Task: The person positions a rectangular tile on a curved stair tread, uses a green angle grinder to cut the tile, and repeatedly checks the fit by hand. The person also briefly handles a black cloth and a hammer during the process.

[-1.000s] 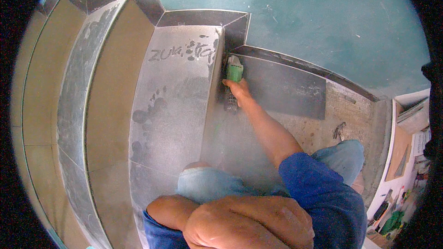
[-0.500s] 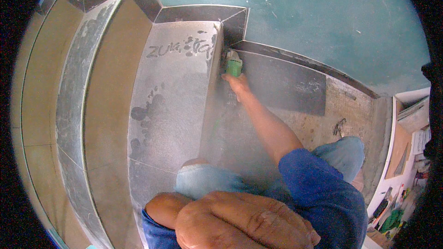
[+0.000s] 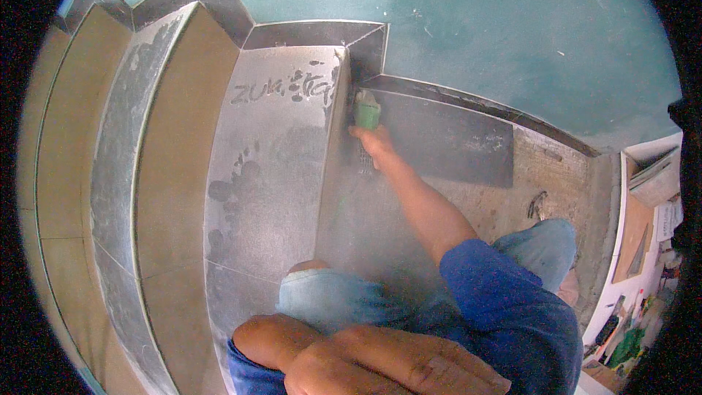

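Note:
My right hand (image 3: 373, 141) grips a green power tool (image 3: 367, 111), which looks like an angle grinder, low in the corner beside the pale stone step (image 3: 267, 146), at the left end of a dark tile (image 3: 446, 143). Pale dust hazes the air and surface below it. My left hand (image 3: 395, 362) is very near the camera at the bottom, its fingers bent and pressed together; whatever they may hold is hidden. My denim-covered knees show on either side of my right arm.
More tiled steps (image 3: 168, 175) rise at the left. A teal wall (image 3: 512, 44) with dark skirting runs along the top. A small dark metal tool (image 3: 539, 205) lies on rough concrete (image 3: 556, 175) at the right. Boards (image 3: 632, 227) and jumbled items fill the far right.
The view has shifted slightly. My left hand has moved a little at the bottom edge and sits lower than half a second ago. The right hand and green tool remain in the same corner.

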